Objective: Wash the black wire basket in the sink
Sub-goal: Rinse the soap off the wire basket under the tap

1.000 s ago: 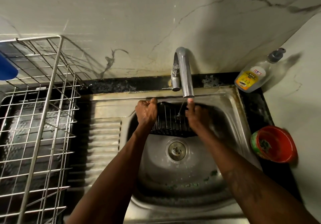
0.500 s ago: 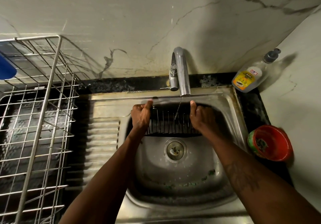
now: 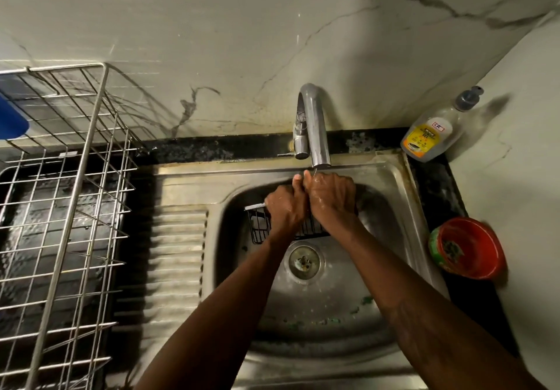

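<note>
Steel sink, thin trickle from faucet. Both left hand and right hand grip black wire basket, held in basin under spout. Best rotate it so water reaches every wire.

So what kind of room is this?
Most likely a home kitchen: there is a stainless steel sink with a curved chrome tap over it, a silver wire dish rack beside it, and a clear pump bottle with a yellow label, probably dish soap.
</note>
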`<move>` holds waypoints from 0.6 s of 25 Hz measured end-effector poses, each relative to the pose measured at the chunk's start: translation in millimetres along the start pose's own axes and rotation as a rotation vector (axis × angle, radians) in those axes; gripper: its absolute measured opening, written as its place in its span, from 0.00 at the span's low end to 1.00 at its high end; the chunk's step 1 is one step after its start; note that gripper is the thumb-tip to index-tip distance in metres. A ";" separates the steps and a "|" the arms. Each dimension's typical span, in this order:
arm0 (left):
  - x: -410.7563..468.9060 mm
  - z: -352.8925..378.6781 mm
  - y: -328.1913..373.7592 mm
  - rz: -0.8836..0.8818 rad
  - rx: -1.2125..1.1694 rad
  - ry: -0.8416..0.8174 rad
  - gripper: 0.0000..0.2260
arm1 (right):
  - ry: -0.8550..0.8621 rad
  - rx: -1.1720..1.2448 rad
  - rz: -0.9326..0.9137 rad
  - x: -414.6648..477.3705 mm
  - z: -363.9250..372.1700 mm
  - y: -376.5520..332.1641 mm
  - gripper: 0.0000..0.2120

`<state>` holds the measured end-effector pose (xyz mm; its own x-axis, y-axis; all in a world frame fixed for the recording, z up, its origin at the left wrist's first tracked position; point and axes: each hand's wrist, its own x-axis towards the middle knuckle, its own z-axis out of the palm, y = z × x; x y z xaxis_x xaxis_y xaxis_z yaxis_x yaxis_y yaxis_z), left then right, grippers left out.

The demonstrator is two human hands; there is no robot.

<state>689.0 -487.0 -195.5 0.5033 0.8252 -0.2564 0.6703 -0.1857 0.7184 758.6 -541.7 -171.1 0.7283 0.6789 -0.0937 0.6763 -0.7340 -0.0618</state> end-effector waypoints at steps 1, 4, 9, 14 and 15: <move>3.0 -2.9 4.8 -0.133 -0.169 -0.002 0.26 | 0.010 0.064 -0.028 1.7 -7.6 -0.5 0.25; 11.8 -16.1 1.7 -0.393 -0.529 0.002 0.14 | 0.157 0.206 -0.327 -2.8 -23.6 4.9 0.23; 18.2 -21.4 -13.3 -0.350 -0.621 -0.073 0.11 | 0.215 0.521 -0.292 7.8 -12.5 20.3 0.27; 19.5 -27.6 -50.5 -0.366 -0.564 0.005 0.20 | 0.110 0.383 -0.102 5.6 1.5 38.0 0.30; 18.5 -29.5 -44.8 -0.327 -0.621 -0.027 0.21 | 0.129 0.332 -0.091 3.5 -2.7 33.2 0.29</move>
<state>652.3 -447.6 -213.4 0.3474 0.7719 -0.5324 0.3580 0.4156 0.8361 783.9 -563.7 -170.9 0.6893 0.7226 0.0513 0.6812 -0.6224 -0.3854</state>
